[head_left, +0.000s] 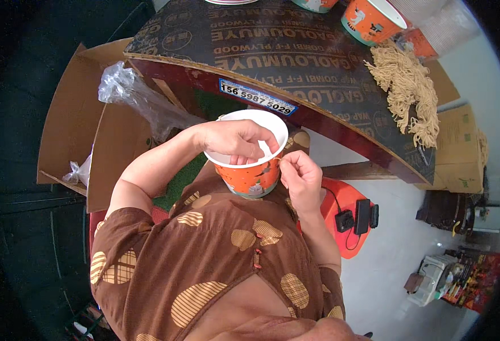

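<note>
- Orange bucket point(245, 176) with a white inside sits on my lap, at the centre of the frame, its mouth facing up.
- My left hand point(233, 137) reaches over its rim, fingers bent down inside; their tips are partly hidden, so I cannot tell whether they grip anything.
- My right hand point(300, 179) is outside, just beside the rim, thumb and forefinger pinched together on a thin tan cord point(278, 159), other fingers curled.
- Another orange bucket point(369, 25) stands on the table point(284, 57) at the upper right of the frame; what it holds is hidden from me.
- Near it lies a heap of tan cords point(401, 82).
- At the upper left, a clear plastic bag point(136, 96) drapes over an open cardboard box point(68, 113).
- At the right edge is a carton point(457, 150).
</note>
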`<state>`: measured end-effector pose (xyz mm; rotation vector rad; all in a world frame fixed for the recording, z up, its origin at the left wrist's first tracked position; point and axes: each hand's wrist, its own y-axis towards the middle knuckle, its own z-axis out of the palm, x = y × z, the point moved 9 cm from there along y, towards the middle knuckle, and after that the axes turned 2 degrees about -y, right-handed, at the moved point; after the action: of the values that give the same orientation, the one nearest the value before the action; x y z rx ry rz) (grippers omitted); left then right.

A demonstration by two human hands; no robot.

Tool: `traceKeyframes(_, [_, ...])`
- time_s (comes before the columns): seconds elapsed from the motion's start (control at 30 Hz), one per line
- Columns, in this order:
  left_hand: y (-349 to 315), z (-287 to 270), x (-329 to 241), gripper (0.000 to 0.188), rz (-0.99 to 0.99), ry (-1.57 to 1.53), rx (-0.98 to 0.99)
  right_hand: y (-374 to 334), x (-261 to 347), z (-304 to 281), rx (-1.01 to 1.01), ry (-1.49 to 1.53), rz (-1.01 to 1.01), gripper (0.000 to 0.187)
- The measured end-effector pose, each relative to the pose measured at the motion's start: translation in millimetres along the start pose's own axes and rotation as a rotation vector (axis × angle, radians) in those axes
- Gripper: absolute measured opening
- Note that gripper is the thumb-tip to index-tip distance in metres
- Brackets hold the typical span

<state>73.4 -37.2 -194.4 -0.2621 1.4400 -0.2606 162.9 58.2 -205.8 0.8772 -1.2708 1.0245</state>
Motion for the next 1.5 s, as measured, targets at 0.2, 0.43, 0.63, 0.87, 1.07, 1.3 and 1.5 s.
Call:
traceKeyframes(0.2, [3,-1,2,0.038,0.021,0.056,0.021,-4,21,3,-0.079,-0.33,-0.183,0.009])
traceKeyframes(0.43, [7,2,3,0.032,-0.007,0.108,0.006,-4,27,4,-0.11,-0.427,-0.22,0.008])
traceKeyframes(0.63, [3,3,2,0.035,0.014,0.119,0.022,-4,25,1,-0.082,-0.465,-0.252,0.007])
traceKeyframes(0.87, [0,2,3,0.038,0.009,0.052,0.017,-7,28,6,-0.056,-0.402,-0.2,0.006])
traceKeyframes(1.07, [0,2,2,0.038,0.013,0.047,0.018,-7,25,7,-0.079,-0.416,-0.219,0.005])
traceKeyframes(1.3, [-1,1,4,0.029,0.05,0.024,0.003,-8,36,13,-0.087,-0.531,-0.285,0.007])
traceKeyframes(1.5, [2,3,-4,0.017,0.092,0.108,-0.038,-7,44,15,-0.067,-0.593,-0.35,0.008])
